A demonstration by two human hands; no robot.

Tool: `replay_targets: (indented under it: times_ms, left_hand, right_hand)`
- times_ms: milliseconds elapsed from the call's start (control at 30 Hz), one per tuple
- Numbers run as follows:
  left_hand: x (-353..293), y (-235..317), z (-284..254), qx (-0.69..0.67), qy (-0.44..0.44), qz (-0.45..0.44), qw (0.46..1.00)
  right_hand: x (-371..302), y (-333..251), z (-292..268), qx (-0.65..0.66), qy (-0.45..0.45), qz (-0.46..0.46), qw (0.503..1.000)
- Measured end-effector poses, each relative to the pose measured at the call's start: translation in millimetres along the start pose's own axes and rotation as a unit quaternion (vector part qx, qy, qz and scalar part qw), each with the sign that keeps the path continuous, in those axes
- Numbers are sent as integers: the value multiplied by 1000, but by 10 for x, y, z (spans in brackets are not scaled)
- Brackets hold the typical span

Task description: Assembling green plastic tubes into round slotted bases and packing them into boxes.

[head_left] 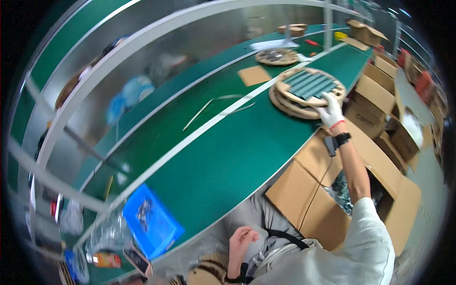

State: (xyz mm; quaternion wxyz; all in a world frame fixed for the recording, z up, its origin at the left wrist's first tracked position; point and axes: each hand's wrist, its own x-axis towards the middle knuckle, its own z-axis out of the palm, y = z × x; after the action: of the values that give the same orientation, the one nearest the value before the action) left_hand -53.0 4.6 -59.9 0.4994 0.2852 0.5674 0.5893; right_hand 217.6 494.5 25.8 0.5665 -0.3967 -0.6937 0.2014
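Blue plastic forms the bin (165,232) of metallic parts (144,211) on the green table (223,161). Rightward, the left hand (242,240) hangs loosely curled, released. 1 round tray (283,88) with green strips (308,84) sits over 1 lower tray (288,109) at the edge, the gloved right hand (331,113) grasping the upper rim beside an open cardboard box (327,221).

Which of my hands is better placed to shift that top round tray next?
Your right hand, most likely: it grips the tray at its edge, while your left hand is far from it, apparently holding nothing.
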Motion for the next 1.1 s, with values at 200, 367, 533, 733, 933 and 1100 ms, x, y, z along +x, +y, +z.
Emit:
replay_targets:
  times_ms: [200,367,533,733,933,1100]
  left_hand:
    - [-212,-319,326,412,-208,164,872]
    - [-147,-722,312,439,-293,126,840]
    - [-234,-729,331,440,-264,143,846]
    - [-131,-581,332,362,-343,52,865]
    - [-394,-708,289,390,-199,39,898]
    - [-528,-798,333,447,-169,39,877]
  right_hand:
    - [126,-424,-400,398,-76,363,839]
    - [-221,-752,-438,251,-92,372,889]
    - [-813,-1149,-534,210,-76,334,916]
    - [-1378,-1707,-111,175,-249,275,912]
    - [-1935,-2182,583,155,-567,157,793]
    - [-2410,-2178,1015,6,-704,-131,697]
